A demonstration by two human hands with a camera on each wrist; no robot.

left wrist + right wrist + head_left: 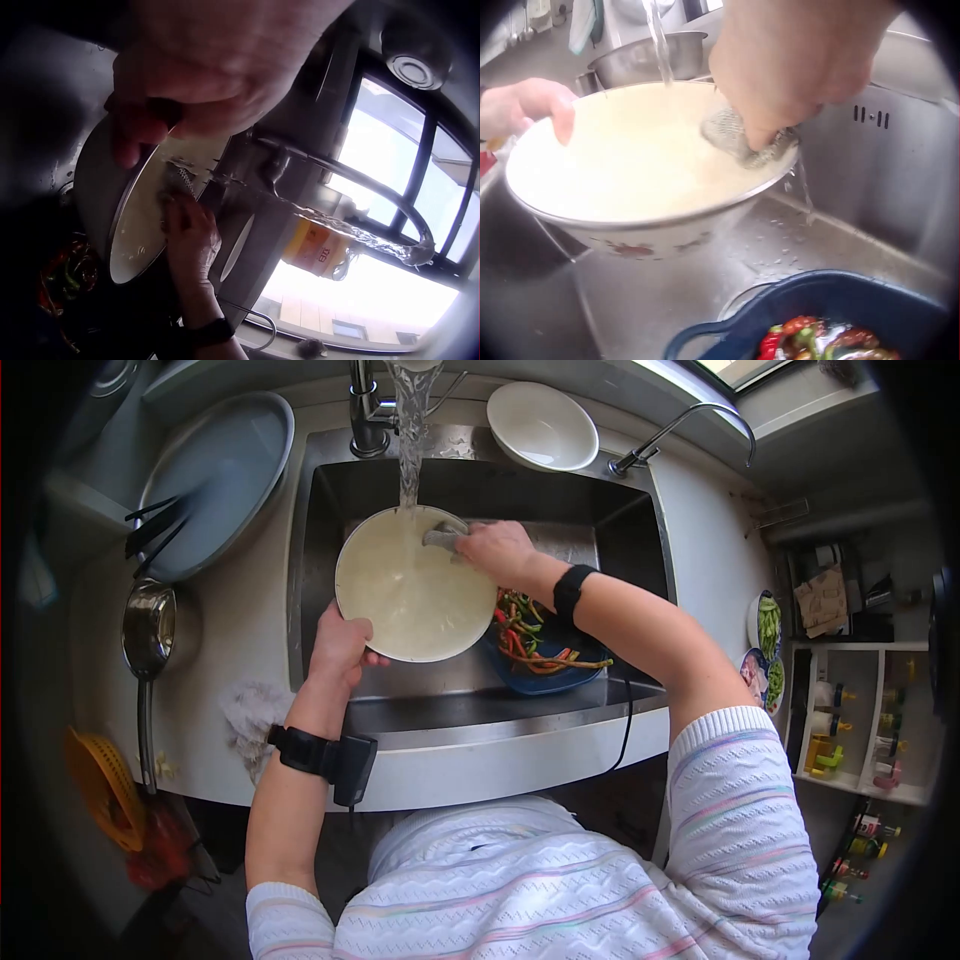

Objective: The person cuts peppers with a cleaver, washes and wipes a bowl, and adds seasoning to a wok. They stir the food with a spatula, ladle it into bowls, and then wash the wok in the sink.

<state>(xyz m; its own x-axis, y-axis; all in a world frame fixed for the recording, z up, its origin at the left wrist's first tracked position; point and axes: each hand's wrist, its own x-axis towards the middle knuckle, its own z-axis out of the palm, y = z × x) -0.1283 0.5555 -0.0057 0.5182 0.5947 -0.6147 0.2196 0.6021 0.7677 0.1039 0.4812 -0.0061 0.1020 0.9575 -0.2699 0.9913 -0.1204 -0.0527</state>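
A large cream enamel basin (410, 600) is tilted over the sink under a stream of tap water (411, 435). My left hand (342, 645) grips its near-left rim, thumb over the edge and fingers underneath. At the far-right rim my right hand (497, 552) pinches a grey mesh scrubbing cloth (729, 136) against the inside wall. Water drips off the rim beside that hand in the right wrist view. Below the basin sits a blue basket (832, 281) holding red and green chili peppers (520, 625), partly hidden by the basin and right arm.
A white bowl (543, 425) stands behind the sink, between the main tap (368, 420) and a slim second tap (700, 420). Left of the sink are a large lid (225, 470), a steel saucepan (150, 630) and a crumpled cloth (255, 715). Plates of green vegetables (768, 625) lie right.
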